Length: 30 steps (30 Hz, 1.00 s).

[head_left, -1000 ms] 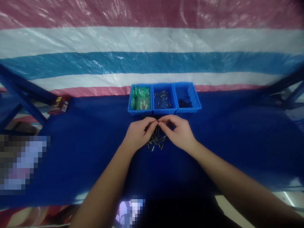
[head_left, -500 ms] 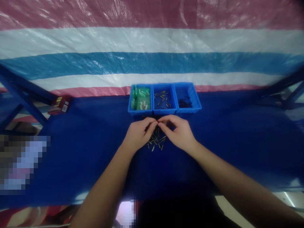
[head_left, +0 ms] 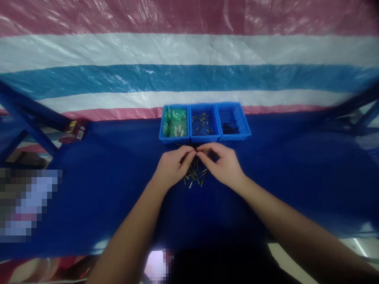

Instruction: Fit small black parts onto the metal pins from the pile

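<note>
My left hand [head_left: 175, 165] and my right hand [head_left: 222, 163] meet fingertip to fingertip above the blue table. Thumb and forefinger are pinched together on each; whatever they hold is too small and too hidden to name. Beneath the fingers lies a loose pile of thin metal pin-like pieces [head_left: 195, 176], some with brassy ends, partly covered by my hands. Just beyond stand three joined blue bins. The left bin [head_left: 174, 140] has green plastic bags and small whitish pieces, the middle bin [head_left: 205, 139] similar thin metal pieces, the right bin [head_left: 247, 128] small dark pieces.
A dark red box [head_left: 73, 131] sits at the table's far left. Blue metal frame legs [head_left: 38, 130] rise at both sides. Behind the bins hangs a striped plastic sheet [head_left: 189, 77]. The blue tabletop [head_left: 296, 169] extends to both sides.
Hardly anything differs. Both hands keep the same pinched pose at the same spot, and the whole view has shifted very slightly.
</note>
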### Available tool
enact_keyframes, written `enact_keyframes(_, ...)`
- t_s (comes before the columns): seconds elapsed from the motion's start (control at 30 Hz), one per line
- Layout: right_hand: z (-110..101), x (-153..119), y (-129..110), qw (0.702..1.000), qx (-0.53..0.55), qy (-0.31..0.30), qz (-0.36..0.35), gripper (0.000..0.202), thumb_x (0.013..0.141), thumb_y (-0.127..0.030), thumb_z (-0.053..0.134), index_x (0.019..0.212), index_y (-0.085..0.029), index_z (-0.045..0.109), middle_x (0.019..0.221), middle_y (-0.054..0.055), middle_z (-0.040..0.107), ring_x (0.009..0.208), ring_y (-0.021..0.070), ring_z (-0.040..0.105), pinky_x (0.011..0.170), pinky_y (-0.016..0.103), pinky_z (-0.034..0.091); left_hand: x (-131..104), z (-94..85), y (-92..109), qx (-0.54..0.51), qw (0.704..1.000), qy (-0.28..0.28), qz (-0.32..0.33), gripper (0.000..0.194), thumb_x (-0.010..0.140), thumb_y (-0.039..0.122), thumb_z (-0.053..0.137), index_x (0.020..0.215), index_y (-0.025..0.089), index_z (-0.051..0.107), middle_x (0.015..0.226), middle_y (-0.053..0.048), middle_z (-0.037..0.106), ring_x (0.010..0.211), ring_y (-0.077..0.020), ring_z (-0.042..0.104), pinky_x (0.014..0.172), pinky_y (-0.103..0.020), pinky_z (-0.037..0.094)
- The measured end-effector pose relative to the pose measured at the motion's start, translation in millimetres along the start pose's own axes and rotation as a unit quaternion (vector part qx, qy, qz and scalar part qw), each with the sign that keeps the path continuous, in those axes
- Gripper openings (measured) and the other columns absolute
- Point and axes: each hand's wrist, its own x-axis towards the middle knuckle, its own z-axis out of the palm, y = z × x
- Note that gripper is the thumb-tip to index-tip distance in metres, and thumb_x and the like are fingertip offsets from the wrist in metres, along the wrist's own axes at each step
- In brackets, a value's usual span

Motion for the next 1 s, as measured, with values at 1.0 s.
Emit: enact_keyframes(1.0, 0.9, -0.3, -0.9, 1.000, 0.002, 0.001, 0.006, 0.009, 0.089, -0.023, 0.067, 0.094, -0.019, 0.073, 0.085, 0.003, 0.074, 0.074, 0.0153, 0.067, 0.065, 0.027, 0.055, -0.5, 2.2, 2.0, -0.030, 0.999, 0.035, 0.005, 0.015, 0.096, 0.028, 0.059, 0.106, 0.022, 0.067, 0.074, 0.004, 0.070, 0.058, -0.0072, 0.063, 0.060, -0.017, 0.047)
